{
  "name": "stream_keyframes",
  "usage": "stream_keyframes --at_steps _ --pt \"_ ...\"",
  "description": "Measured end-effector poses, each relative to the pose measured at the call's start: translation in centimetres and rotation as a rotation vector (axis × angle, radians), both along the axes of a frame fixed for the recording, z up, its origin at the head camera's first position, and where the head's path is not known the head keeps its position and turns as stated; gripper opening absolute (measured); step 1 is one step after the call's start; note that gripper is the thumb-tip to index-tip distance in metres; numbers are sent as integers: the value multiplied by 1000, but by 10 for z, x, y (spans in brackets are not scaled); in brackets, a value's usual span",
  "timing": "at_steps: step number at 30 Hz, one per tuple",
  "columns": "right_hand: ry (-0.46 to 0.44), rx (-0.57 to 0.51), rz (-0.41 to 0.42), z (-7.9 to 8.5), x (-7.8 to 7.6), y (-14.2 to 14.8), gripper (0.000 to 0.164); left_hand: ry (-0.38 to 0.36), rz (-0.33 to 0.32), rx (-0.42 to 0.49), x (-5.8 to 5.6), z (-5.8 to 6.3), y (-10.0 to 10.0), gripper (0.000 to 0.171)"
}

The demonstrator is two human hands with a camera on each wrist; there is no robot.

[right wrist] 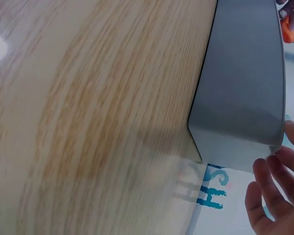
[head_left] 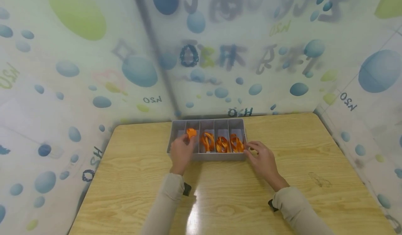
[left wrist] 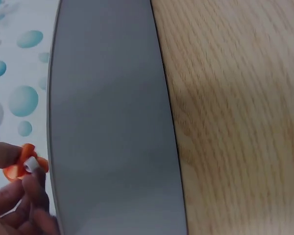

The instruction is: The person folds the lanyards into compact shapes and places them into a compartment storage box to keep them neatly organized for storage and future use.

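Observation:
A grey divided box (head_left: 207, 156) stands on the table against the wall, its compartments side by side. Coils of shiny orange ribbon (head_left: 207, 141) lie in the middle compartment and the two to its right. My left hand (head_left: 181, 153) pinches an orange ribbon coil (head_left: 191, 133) above the second compartment from the left. In the left wrist view a small white piece (left wrist: 31, 165) shows among the fingers beside this coil. My right hand (head_left: 262, 158) holds the box's front right corner, with fingertips (right wrist: 264, 169) at the end wall; the box's inside is hidden in both wrist views.
The wood-grain table (head_left: 220, 200) extends to both sides and in front of the box. A patterned wall sheet (head_left: 220, 71) with blue and green spots rises directly behind it. Dark wrist devices (head_left: 186, 189) sit at both sleeve cuffs.

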State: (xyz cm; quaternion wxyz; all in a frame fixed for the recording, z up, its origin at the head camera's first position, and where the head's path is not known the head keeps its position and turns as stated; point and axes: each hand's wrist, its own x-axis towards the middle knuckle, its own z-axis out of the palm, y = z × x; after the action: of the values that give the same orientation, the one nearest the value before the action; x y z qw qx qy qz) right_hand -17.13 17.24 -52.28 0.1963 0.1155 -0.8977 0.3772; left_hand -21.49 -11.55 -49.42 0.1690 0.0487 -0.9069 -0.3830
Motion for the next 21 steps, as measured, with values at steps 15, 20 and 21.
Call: stream_keyframes --at_steps 15,20,21 --pt "-3 18 -3 2 -1 0 22 -89 -14 -268 -2 0 -7 17" --pt "1 15 -5 2 -1 -1 22 -85 -34 -269 -2 -3 -9 31" --pt "2 13 -5 2 -1 -1 22 -77 -36 -267 -2 -4 -9 32"
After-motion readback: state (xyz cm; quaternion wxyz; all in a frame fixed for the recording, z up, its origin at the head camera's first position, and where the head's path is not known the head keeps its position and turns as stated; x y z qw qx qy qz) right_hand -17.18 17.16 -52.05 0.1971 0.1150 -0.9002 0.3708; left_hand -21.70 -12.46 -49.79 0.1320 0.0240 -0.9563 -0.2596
